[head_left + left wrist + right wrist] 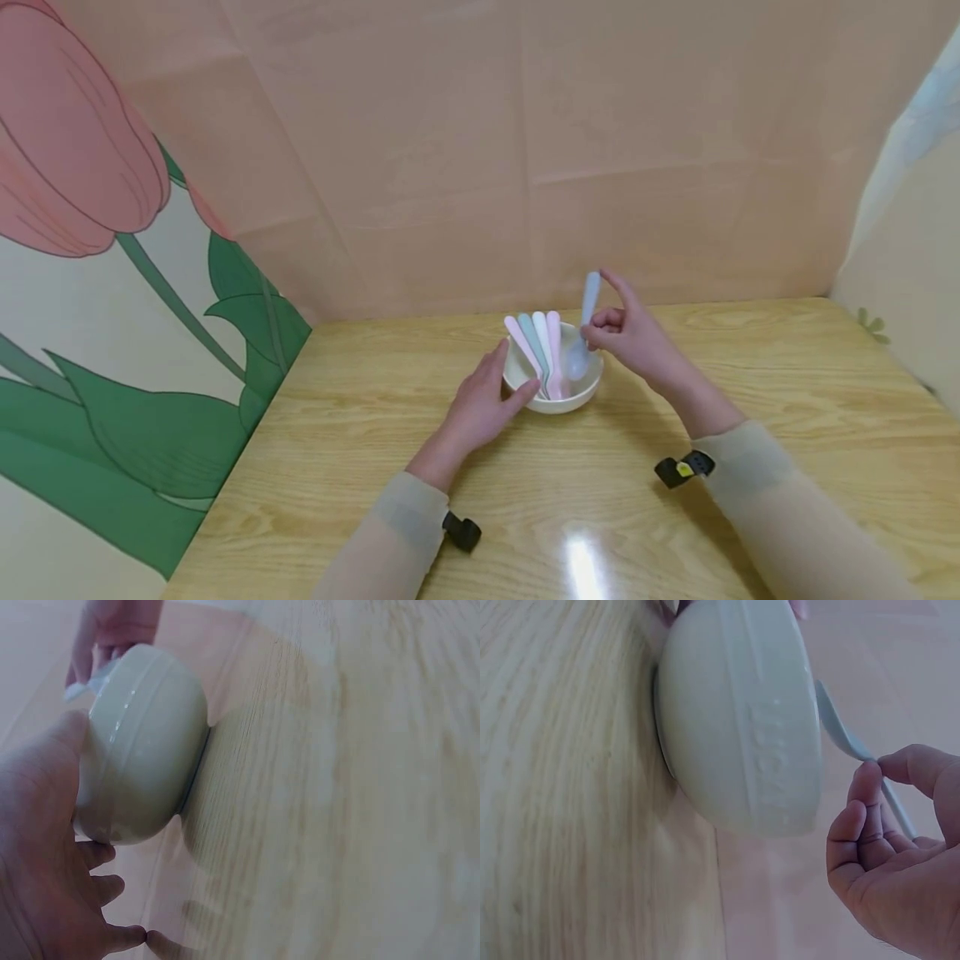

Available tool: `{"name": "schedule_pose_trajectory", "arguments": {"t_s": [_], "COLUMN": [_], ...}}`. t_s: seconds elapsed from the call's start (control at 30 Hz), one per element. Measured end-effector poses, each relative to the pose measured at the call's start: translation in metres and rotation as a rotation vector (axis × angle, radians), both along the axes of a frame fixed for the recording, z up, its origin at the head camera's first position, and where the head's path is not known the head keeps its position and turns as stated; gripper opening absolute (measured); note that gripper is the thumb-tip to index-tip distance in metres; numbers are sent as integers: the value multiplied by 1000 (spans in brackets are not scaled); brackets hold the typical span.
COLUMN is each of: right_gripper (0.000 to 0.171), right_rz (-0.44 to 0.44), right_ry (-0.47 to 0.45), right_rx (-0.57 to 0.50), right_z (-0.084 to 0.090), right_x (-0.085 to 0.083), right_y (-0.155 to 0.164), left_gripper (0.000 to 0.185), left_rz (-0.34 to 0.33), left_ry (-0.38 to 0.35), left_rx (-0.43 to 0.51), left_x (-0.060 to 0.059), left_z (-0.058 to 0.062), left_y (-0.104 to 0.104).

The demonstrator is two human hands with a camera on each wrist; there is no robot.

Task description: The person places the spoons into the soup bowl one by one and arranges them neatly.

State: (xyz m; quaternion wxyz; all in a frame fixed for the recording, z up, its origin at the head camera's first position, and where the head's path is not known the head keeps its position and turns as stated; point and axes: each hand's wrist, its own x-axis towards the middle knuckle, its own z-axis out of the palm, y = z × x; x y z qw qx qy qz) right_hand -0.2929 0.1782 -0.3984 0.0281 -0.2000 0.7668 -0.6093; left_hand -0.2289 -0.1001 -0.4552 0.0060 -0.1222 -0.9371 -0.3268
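Note:
A small white bowl stands on the wooden table, with several pastel spoons leaning in it, handles toward the back. My left hand cups the bowl's left side, thumb and fingers around its wall; the left wrist view shows the bowl against that palm. My right hand pinches the handle of a pale blue spoon whose head hangs in the bowl. The right wrist view has the bowl and blue spoon pinched between thumb and finger.
A peach backdrop closes the back of the table, and a tulip-print panel stands along the left edge. A pale panel stands at the right. Black wrist straps sit on both sleeves.

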Motion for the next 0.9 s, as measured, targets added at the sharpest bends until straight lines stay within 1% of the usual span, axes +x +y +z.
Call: {"name": "schedule_pose_trajectory", "arguments": {"t_s": [0.3, 0.53, 0.77, 0.9], "right_gripper": [102, 101, 99, 99], "right_rz": [-9, -25, -50, -52], "right_ry": [24, 39, 59, 45], "right_rx": [48, 77, 151, 173], "right_z": [-3, -5, -8, -11], "right_x": [2, 4, 5, 4], "right_y": [-7, -10, -11, -12], "left_gripper": [102, 102, 102, 102], "left_rz": [4, 2, 2, -1], "left_ry": [-6, -11, -8, -7], "left_rx": [3, -3, 0, 1], "left_x": [1, 1, 1, 0], "left_z": [3, 3, 2, 2], "left_y": [1, 1, 1, 0]}}
